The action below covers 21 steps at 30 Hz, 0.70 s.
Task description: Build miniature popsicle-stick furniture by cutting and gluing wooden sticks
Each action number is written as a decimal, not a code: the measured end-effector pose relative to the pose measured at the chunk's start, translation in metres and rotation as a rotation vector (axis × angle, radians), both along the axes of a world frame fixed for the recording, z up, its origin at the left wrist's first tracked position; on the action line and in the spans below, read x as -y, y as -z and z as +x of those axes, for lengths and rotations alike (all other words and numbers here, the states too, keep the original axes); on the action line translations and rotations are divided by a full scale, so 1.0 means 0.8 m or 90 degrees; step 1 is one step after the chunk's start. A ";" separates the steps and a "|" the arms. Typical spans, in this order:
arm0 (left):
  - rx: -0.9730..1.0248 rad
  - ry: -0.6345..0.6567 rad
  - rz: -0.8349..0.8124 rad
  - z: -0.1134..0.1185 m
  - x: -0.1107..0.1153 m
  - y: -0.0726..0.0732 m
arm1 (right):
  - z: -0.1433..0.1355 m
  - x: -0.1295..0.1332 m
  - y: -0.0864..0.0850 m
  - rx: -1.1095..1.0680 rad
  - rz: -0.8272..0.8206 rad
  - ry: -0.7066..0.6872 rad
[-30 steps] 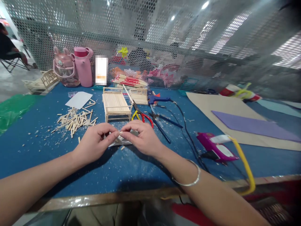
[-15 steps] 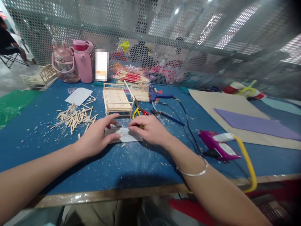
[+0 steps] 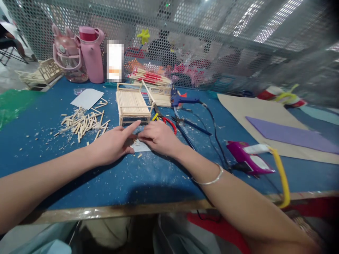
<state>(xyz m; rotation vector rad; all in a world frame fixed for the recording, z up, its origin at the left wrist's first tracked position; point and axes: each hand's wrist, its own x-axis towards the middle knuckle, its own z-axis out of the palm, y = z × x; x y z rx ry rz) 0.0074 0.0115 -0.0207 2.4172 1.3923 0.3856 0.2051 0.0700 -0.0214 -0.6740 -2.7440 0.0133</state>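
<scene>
My left hand (image 3: 114, 144) rests on a small white sheet (image 3: 142, 147), its index finger stretched out and its thumb lower down and apart. Against it from the right comes my right hand (image 3: 161, 138), thumb and fingertips pinched together just above the sheet. Whatever sits in that pinch is too small or hidden. Bits of wood lie on the sheet between the hands. Just behind them stands a small bed-like model of wooden sticks (image 3: 134, 102). Red-handled scissors (image 3: 171, 124) lie beyond my right hand, beside blue-handled pliers (image 3: 194, 126).
Cut stick pieces (image 3: 86, 123) are heaped at left near a white card (image 3: 87, 98). Behind stand a pink bottle (image 3: 91, 58) and a clear jug (image 3: 69, 65). A blue glue gun (image 3: 185, 100) trails its cord; a purple hot-air tool (image 3: 250, 158) lies right, near purple foam (image 3: 288, 134).
My hands have come closer together over the white sheet, covering more of it. The right hand has moved left, uncovering more of the red scissor handle. The camera view has shifted slightly.
</scene>
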 end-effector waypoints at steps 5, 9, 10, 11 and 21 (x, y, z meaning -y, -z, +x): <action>-0.003 0.001 0.000 -0.002 -0.002 0.002 | 0.000 0.002 -0.004 0.032 0.052 0.009; -0.035 -0.006 0.022 -0.001 -0.002 0.001 | -0.007 0.006 -0.006 0.032 0.104 0.024; -0.041 -0.009 0.024 -0.001 -0.002 0.000 | -0.008 0.007 -0.007 0.044 0.115 0.021; -0.042 -0.010 0.023 -0.001 -0.002 0.000 | -0.009 0.008 -0.008 0.058 0.122 0.013; -0.021 -0.026 0.006 0.000 -0.002 -0.002 | -0.008 0.002 -0.009 0.079 0.129 -0.023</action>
